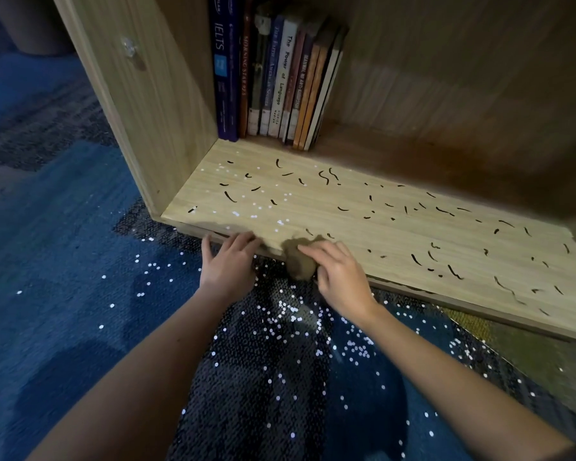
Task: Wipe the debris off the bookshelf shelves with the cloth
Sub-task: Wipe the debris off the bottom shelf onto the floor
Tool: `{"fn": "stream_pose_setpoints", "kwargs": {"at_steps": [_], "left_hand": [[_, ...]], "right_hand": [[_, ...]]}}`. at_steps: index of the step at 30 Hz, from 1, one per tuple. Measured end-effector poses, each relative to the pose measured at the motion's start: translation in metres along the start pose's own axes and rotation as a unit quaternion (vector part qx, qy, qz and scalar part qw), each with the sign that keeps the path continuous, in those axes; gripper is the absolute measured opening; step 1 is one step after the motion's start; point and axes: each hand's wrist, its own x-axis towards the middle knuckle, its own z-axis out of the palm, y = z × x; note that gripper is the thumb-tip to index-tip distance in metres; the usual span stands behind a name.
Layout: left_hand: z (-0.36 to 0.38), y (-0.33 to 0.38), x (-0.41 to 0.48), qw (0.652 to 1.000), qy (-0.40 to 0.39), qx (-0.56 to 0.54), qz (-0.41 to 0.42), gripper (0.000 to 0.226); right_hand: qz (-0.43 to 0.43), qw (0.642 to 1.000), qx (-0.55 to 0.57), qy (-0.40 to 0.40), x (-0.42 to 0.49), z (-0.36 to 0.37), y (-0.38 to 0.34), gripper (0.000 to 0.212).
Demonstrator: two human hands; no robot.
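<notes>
Your right hand pinches a bunched tan cloth at the front lip of the pale wood-grain shelf; your left hand rests loose-fingered on that lip. Dark curly strands and white round flecks litter the shelf.

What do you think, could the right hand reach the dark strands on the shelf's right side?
Probably yes: nothing stands between the right hand, holding the cloth at the shelf's front edge, and those dark strands.
</notes>
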Motion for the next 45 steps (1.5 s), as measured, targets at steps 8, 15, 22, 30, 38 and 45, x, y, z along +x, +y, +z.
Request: {"fn": "stream_pose_setpoints", "kwargs": {"at_steps": [8,15,22,30,38,45], "left_hand": [[-0.01,-0.002,0.018,1.0,0.012,-0.02,-0.015,0.04],[-0.028,-0.01,0.053,0.995,0.044,-0.079,-0.051,0.03],[-0.043,-0.016,0.093,0.978,0.084,-0.171,-0.081,0.024],[-0.036,0.053,0.126,0.99,-0.018,-0.141,0.009,0.044],[-0.028,0.097,0.133,0.989,-0.129,-0.006,0.072,0.04],[-0.067,0.048,0.172,0.989,0.034,-0.144,0.024,0.029]], "right_hand": [[0.026,0.997,-0.023,-0.075,0.019,-0.008,-0.002,0.051],[0.076,0.996,0.04,0.01,0.071,-0.036,0.01,0.045],[0.169,0.966,0.124,-0.152,0.1,-0.021,0.048,0.06],[0.229,0.967,0.101,-0.048,0.083,-0.032,0.102,0.039],[0.201,0.977,0.052,-0.046,0.091,-0.026,0.114,0.04],[0.142,0.986,-0.023,-0.079,0.121,-0.01,0.095,0.036]]}}
